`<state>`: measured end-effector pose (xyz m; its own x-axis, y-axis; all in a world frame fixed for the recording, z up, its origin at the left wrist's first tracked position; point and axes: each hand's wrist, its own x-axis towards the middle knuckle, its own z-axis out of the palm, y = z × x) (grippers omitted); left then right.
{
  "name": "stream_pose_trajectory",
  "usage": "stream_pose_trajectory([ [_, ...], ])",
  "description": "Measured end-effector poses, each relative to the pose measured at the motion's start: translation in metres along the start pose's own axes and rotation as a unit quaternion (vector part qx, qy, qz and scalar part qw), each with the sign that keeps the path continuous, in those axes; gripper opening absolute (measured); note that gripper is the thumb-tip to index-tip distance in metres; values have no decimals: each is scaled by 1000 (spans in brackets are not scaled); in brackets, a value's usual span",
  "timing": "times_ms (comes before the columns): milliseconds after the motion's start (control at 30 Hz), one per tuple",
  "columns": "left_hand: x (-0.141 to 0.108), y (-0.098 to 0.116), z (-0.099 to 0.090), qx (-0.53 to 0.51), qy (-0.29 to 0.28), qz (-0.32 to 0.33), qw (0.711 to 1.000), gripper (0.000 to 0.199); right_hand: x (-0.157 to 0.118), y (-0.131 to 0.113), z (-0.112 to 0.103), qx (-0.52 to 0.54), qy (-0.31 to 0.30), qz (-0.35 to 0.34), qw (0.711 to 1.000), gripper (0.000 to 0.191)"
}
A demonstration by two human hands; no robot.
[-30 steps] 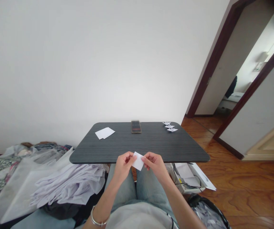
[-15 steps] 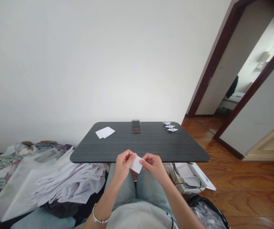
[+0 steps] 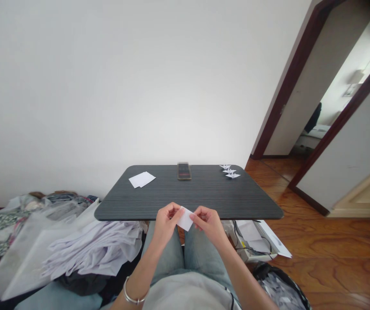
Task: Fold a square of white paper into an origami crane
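Note:
A small white piece of paper [image 3: 185,219] is held in front of the near table edge, above my lap. My left hand [image 3: 168,219] pinches its left corner between thumb and fingers. On the opposite side, my right hand [image 3: 207,220] is closed on the right corner. Whether the paper has folds in it I cannot make out. White paper sheets [image 3: 142,179] lie overlapping on the far left of the dark table [image 3: 185,196]. Several folded paper cranes [image 3: 232,175] stand in a row at the far right.
A phone [image 3: 184,171] lies at the table's back middle. Piled clothes [image 3: 94,249] are on the left. Beneath the table's right side sits a box [image 3: 252,245] with cables and papers. A black bag [image 3: 282,286] of scraps is at lower right, near a doorway [image 3: 288,94].
The paper has been raised slightly and turned a little between my fingers. Both hands keep their pinch and have barely moved.

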<state>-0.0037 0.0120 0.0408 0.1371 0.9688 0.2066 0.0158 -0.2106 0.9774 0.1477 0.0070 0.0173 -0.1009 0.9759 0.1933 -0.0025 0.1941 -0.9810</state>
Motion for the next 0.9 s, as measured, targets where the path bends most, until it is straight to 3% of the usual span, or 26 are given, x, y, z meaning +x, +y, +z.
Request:
stream_pose_trajectory([
  [200,1,0,0,18,9,7,1000,26,-2,-3,2,9,13,-13,1000,31],
  [433,-1,0,1,-7,-19,-22,1000,24,1,-3,-1,18,65,-19,998,31],
  [900,-1,-4,0,52,-18,-15,998,23,1,-1,-1,8,51,-20,998,26],
])
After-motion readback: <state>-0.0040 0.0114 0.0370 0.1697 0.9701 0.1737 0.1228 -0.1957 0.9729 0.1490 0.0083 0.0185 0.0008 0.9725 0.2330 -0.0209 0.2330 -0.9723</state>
